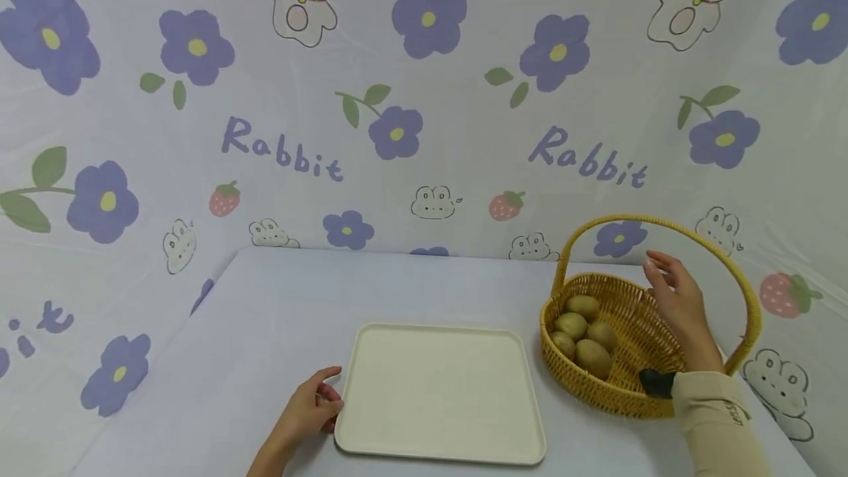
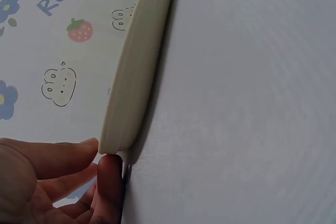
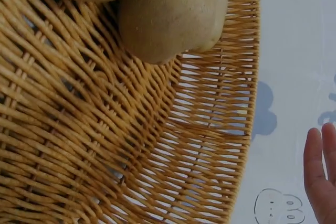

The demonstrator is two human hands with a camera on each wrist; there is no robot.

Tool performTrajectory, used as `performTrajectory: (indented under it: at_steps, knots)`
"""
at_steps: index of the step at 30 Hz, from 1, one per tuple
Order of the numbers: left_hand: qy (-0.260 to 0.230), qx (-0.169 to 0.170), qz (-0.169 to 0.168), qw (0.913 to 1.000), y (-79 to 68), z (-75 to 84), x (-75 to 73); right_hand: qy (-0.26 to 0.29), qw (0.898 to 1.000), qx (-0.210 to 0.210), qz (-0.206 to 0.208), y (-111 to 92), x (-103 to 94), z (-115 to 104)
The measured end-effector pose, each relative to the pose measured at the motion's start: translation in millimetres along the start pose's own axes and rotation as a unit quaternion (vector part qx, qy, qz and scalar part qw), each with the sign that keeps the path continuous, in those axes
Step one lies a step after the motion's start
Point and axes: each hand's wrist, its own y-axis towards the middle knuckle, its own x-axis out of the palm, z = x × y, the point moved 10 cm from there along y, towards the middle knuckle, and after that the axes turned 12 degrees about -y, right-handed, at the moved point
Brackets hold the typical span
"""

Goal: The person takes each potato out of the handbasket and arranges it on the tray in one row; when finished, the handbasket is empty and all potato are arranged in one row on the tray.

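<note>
My left hand (image 1: 308, 411) is beside the left edge of a cream rectangular tray (image 1: 440, 392), with thumb and fingertips right at its rim. Up close in the left wrist view, the thumb and a finger touch the end of the tray (image 2: 131, 82). My right hand (image 1: 679, 300) is raised over the right part of a wicker basket (image 1: 616, 392), fingers loosely bent and holding nothing. Several potatoes (image 1: 592, 358) lie together in the left part of the basket. The right wrist view shows potatoes (image 3: 163, 22) by the basket wall and fingertips (image 3: 314, 156) beyond its rim.
A tall arched handle (image 1: 662, 223) spans the basket, rising around the right hand. A white cloth (image 1: 318, 289) covers the table. Behind hangs a white curtain (image 1: 457, 94) printed with flowers and rabbits. A black device (image 1: 656, 383) sits at the right wrist.
</note>
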Motion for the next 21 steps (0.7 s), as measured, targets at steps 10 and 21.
performTrajectory:
  at_steps: [10, 21]
  knots:
    - [-0.007, 0.005, -0.027, 0.9996, 1.8, -7.8, 1.2, -0.017, 0.997, -0.017, -0.074, -1.3, 35.6, 16.3]
    - [-0.013, 0.015, -0.031, 0.9993, 3.3, -4.4, 1.4, 0.038, 0.933, 0.048, -0.356, -40.2, 112.3, 49.6]
